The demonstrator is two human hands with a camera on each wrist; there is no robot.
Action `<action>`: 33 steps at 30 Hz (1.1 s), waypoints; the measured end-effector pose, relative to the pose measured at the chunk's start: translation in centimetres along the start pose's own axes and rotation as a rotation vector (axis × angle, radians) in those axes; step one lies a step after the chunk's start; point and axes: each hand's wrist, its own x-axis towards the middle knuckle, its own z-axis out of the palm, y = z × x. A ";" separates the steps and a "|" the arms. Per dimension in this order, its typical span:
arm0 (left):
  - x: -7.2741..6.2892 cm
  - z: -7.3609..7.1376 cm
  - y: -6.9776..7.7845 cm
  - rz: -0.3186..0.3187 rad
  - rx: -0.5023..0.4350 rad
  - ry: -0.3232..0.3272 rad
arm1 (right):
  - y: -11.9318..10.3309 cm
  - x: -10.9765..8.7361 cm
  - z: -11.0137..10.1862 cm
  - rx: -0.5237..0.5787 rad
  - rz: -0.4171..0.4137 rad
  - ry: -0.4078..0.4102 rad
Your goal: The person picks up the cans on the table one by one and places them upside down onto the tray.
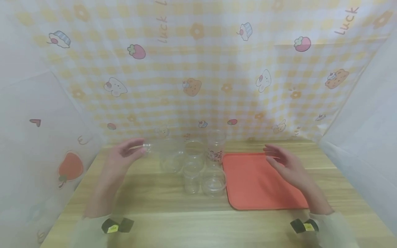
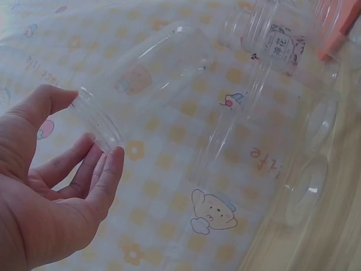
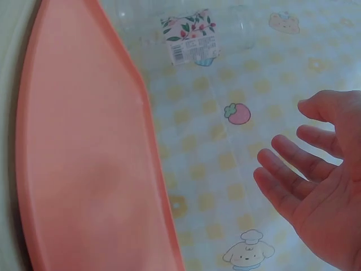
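My left hand (image 1: 125, 153) holds a clear plastic bottle (image 2: 163, 68) by its threaded neck, thumb on one side and fingertips on the other. The bottle is tipped on its side, its base pointing right toward the other clear vessels. My right hand (image 1: 285, 165) hovers over the red tray (image 1: 248, 193) with relaxed, spread fingers and nothing in them. In the right wrist view, the palm and fingers of the right hand (image 3: 316, 175) show beside the tray's edge.
Mid-table stand several clear vessels: a bottle with a printed floral label (image 1: 215, 155), a small clear cup (image 1: 191, 181), a round cup (image 1: 214, 182) against the tray's left edge, and clear jars (image 1: 172, 163) behind. A yellow-checked cloth (image 1: 217, 62) hangs at the back.
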 end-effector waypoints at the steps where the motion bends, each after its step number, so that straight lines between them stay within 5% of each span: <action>1: 0.0 0.1 0.0 0.003 0.001 -0.003 | 0.0 0.1 0.1 0.004 0.002 0.003; 18: 0.4 1.4 0.1 -0.003 -0.044 -0.019 | -0.7 0.9 0.8 0.154 -0.051 0.066; 33: 0.6 2.3 -0.1 -0.007 -0.091 -0.031 | -0.8 1.2 1.1 0.164 -0.060 0.065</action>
